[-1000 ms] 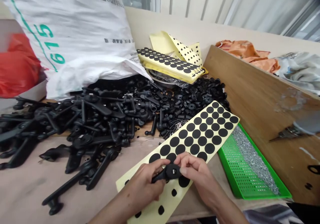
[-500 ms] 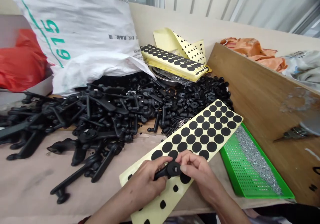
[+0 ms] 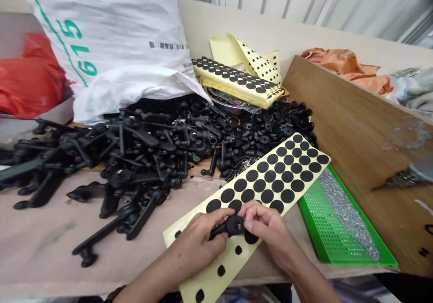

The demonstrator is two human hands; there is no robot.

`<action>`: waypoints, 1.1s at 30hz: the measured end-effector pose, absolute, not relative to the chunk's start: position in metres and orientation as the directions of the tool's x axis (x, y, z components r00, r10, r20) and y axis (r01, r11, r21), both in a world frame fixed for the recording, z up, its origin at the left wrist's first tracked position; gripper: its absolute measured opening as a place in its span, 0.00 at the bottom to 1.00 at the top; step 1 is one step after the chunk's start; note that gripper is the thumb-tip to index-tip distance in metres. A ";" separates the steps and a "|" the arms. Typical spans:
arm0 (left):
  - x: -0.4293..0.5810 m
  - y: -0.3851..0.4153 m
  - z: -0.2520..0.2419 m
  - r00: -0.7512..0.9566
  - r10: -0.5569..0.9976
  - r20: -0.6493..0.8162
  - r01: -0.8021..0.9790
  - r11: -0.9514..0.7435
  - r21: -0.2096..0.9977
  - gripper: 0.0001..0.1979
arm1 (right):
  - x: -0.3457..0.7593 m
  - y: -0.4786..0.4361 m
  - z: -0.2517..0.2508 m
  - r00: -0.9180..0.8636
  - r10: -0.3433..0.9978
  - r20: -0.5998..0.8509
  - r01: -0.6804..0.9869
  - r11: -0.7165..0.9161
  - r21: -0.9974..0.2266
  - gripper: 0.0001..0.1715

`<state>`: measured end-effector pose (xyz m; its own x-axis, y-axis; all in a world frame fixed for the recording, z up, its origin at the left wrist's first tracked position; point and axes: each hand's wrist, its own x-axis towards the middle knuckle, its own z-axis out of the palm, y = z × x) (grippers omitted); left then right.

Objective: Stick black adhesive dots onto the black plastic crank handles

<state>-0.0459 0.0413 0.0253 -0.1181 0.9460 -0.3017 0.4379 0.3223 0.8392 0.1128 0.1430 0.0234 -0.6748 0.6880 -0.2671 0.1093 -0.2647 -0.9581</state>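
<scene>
Part: black plastic lever (image 3: pixel 230 227), round head, short arm
Left hand (image 3: pixel 192 249): fingers curled around arm
Right hand (image 3: pixel 270 235): fingertips pinching head
Under fingers: sheet of black rubber dots (image 3: pixel 274 176)

A white woven sack (image 3: pixel 101 37) printed with green "615" slumps behind a heap of black plastic handles (image 3: pixel 128 145), a red plastic bag (image 3: pixel 30 80) at its left. Further right, a green perforated tray (image 3: pixel 321 222) holds small silver metal parts (image 3: pixel 345 213) beside a slanted wooden board (image 3: pixel 345 113), with a crumpled orange bag (image 3: pixel 348 68) behind it.
</scene>
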 end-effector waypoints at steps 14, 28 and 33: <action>-0.046 0.043 0.024 -0.101 0.941 -0.322 0.268 0.338 0.902 0.25 | 0.113 0.144 0.022 -0.672 0.689 -0.272 0.074 -0.303 -0.950 0.07; -0.046 0.038 0.026 -0.119 0.930 -0.347 0.274 0.367 0.889 0.24 | 0.115 0.144 0.019 -0.697 0.676 -0.240 0.101 -0.239 -0.966 0.06; -0.045 0.039 0.026 -0.117 0.935 -0.334 0.273 0.354 0.894 0.21 | 0.116 0.143 0.017 -0.694 0.684 -0.224 0.098 -0.218 -0.971 0.06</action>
<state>-0.0448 0.0391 0.0259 -0.1174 0.9351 -0.3343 0.2733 0.3541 0.8944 0.1160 0.1435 0.0166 -0.6944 0.6840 -0.2237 0.0977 -0.2184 -0.9710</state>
